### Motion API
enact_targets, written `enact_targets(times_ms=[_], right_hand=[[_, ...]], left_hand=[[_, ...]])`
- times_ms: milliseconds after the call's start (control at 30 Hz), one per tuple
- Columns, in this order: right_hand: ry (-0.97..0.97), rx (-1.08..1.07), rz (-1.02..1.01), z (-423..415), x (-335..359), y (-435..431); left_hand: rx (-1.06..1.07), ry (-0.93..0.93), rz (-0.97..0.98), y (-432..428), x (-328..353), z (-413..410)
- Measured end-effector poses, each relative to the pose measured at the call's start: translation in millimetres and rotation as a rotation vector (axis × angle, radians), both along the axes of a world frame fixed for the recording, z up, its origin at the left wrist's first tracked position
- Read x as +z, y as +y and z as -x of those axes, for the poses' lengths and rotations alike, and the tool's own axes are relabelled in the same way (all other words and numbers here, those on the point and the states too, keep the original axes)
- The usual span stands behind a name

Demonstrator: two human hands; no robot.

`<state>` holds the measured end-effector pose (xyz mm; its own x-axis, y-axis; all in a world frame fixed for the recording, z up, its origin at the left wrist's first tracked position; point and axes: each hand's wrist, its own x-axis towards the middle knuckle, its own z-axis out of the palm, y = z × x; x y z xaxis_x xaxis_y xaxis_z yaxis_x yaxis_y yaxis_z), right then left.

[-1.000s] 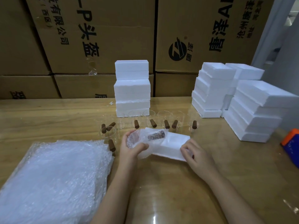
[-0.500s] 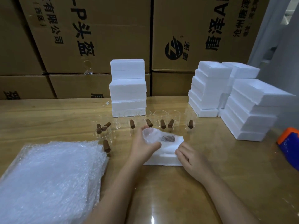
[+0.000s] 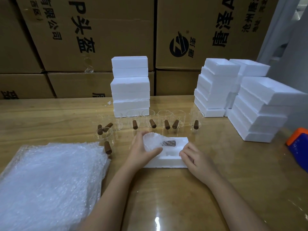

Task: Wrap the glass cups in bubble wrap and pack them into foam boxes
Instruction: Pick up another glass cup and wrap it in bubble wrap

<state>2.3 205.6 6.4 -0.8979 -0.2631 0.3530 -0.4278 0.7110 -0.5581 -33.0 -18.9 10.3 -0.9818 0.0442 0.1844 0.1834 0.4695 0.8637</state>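
Note:
A glass cup wrapped in bubble wrap [image 3: 154,141] lies on its side in the open foam box [image 3: 168,161] in front of me, its brown handle showing through the wrap. My left hand [image 3: 141,153] grips the wrapped cup at its left end. My right hand [image 3: 196,157] rests on the right front corner of the foam box, holding it. Several bare glass cups with brown wooden handles [image 3: 165,121] stand in a row behind the box. A pile of bubble wrap sheets [image 3: 50,180] lies at the left.
A stack of closed foam boxes [image 3: 130,85] stands behind the cups. More foam box halves [image 3: 215,87] are stacked at the right, with a nearer stack [image 3: 260,109]. An orange and blue object [image 3: 298,144] lies at the right edge. Cardboard cartons [image 3: 100,34] wall the table's far side.
My left hand has brought the wrapped cup down from above the foam box into its hollow. My right hand shifted along the box's right side and the box now lies flat.

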Motion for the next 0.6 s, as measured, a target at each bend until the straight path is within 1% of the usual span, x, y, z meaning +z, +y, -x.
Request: enact_targets(times_ms=[100,200,267,333,400,433,500,533,600], right_hand=[[0.0,0.005,0.019,0.2,-0.5,0.1],[0.004,0.011,0.04,1.8,-2.2,0.6],[0.009,0.01,0.072,2.8,-4.0,1.5],[0.025,-0.002,0.129,3.9,-5.0,2.2],[0.083,-0.041,0.173,4.3,-3.1,0.9],[0.142,-0.076,0.167,4.9,-1.9,0.2],[0.264,-0.162,0.088,5.9,0.5,-1.9],[0.287,-0.187,0.056,5.6,1.3,-3.1],[0.263,-0.18,0.03,4.5,1.1,-6.2]], left_hand=[[0.059,-0.019,0.083,-1.7,-6.3,-0.1],[0.067,0.033,0.073,-1.8,-8.9,-1.7],[0.037,0.02,0.019,-4.7,-11.5,-4.4],[0.001,-0.023,-0.118,-8.0,-10.6,-7.7],[-0.005,-0.042,-0.267,-9.8,-8.4,-8.6],[0.012,-0.038,-0.305,-10.0,-8.0,-8.1],[0.05,-0.028,-0.327,-9.1,-6.9,-7.8],[0.058,-0.028,-0.332,-8.2,-6.5,-8.0],[0.065,-0.031,-0.334,-6.8,-6.6,-8.4]])
